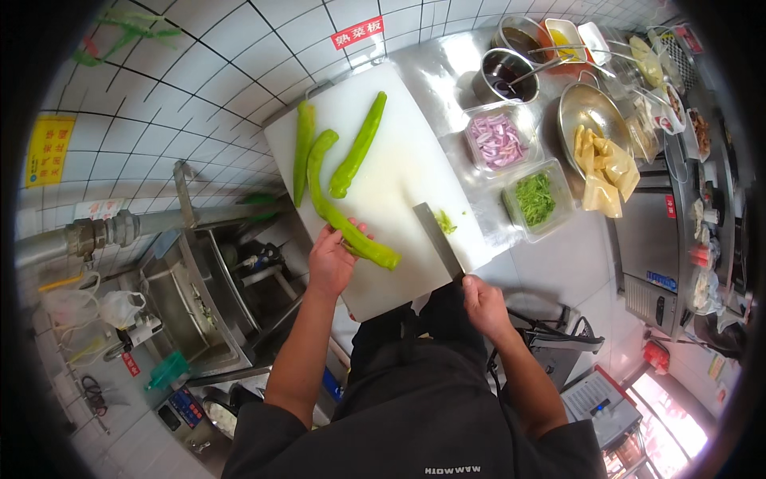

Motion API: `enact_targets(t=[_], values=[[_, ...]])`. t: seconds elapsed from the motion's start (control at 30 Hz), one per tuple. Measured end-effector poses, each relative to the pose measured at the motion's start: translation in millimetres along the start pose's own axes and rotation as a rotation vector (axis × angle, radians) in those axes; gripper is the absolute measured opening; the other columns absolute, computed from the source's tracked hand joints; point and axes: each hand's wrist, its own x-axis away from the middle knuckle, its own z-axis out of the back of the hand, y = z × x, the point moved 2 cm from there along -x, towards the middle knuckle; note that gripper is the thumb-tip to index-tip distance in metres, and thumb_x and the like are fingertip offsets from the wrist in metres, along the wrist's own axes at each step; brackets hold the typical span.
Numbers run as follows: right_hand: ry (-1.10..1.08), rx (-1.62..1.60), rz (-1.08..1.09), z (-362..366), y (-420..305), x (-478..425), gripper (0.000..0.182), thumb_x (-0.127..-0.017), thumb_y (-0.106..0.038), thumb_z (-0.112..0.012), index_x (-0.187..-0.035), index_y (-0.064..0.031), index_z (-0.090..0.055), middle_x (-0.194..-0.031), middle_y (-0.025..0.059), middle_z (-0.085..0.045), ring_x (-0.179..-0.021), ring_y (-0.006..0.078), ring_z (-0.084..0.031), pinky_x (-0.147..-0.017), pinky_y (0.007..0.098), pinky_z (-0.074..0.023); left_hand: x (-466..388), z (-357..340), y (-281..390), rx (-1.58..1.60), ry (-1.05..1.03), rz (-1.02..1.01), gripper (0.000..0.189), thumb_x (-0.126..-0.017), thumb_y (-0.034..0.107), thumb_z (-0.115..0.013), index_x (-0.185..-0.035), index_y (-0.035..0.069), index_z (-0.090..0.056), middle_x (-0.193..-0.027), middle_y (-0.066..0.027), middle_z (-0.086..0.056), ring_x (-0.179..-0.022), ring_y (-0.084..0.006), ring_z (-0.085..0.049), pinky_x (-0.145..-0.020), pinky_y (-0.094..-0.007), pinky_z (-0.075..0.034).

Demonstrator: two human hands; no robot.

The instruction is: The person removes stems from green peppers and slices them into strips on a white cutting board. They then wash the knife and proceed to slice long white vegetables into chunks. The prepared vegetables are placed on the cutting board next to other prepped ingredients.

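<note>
My left hand (335, 254) holds a long, curved green pepper (328, 208) near its lower end, over the white cutting board (389, 287). In my right hand (483, 302) is the handle of a cleaver (440, 242), its blade standing edge-down toward the board's right side. Small green scraps (444, 221) lie just right of the blade. Two more green peppers rest farther up the board: a straight one (360, 143) in the upper middle and another (303, 152) along the left edge.
Right of the board, a steel counter (428, 60) bears a tub of sliced purple onion (495, 141), a tub of chopped greens (535, 197) and a pot of dark liquid (508, 75). Yellowish gloves (604, 167) hang over a metal bowl (589, 108). A sink (185, 305) stands at left.
</note>
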Motion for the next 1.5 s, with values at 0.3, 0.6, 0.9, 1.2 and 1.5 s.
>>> enact_targets(t=[0.3,0.6,0.9,1.2,1.5], values=[[0.265,0.058,0.052,2,21,22,0.036,-0.109,-0.031,-0.057,-0.126,-0.0036,-0.072,-0.079,0.0257,-0.07,-0.076,0.0442,-0.073,-0.07,0.0494,-0.0565,-17,-41,49,-0.532,0.028,-0.329,0.032,-0.114,0.025,-0.049,-0.139,0.006,-0.055,-0.1,-0.0058,-0.061,-0.083,-0.0172,-0.062,-0.092,-0.0383,-0.055],[0.406,0.267,-0.074,1,32,-11,0.04,-0.109,-0.043,-0.056,-0.134,-0.0153,-0.068,-0.094,0.0261,-0.074,-0.087,0.0486,-0.071,-0.079,0.0595,-0.056,-116,-53,17,-1.737,0.142,-0.57,0.05,-0.104,0.031,-0.065,-0.144,0.003,-0.056,-0.117,-0.0193,-0.069,-0.109,-0.0382,-0.062,-0.099,-0.0496,-0.049],[0.268,0.244,0.008,-46,1,-20,0.043,-0.109,-0.046,-0.054,-0.131,-0.0117,-0.069,-0.088,0.0269,-0.074,-0.083,0.0504,-0.071,-0.077,0.0595,-0.0574,-48,-64,-27,-1.781,-0.079,-1.028,0.058,-0.093,0.012,-0.074,-0.146,0.0,-0.053,-0.149,-0.0166,-0.05,-0.134,-0.0389,-0.049,-0.114,-0.0484,-0.043],[0.005,-0.456,-0.356,3,40,-30,0.056,-0.115,-0.05,-0.038,-0.086,-0.0056,-0.055,-0.06,0.0069,-0.056,-0.043,0.015,-0.053,-0.04,0.03,-0.0408,-26,-54,-146,-1.326,-0.116,-0.893,0.047,-0.095,0.005,-0.066,-0.14,-0.005,-0.055,-0.152,-0.0227,-0.047,-0.144,-0.0446,-0.045,-0.121,-0.0506,-0.039],[-0.051,-0.467,-0.281,-14,85,-49,0.058,-0.114,-0.054,-0.036,-0.09,-0.0039,-0.052,-0.062,0.0066,-0.055,-0.041,0.0179,-0.053,-0.037,0.0326,-0.045,-33,-77,-160,-1.34,-0.064,-1.02,0.05,-0.092,0.01,-0.072,-0.136,-0.005,-0.055,-0.146,-0.0223,-0.05,-0.141,-0.0457,-0.048,-0.119,-0.0521,-0.041]])
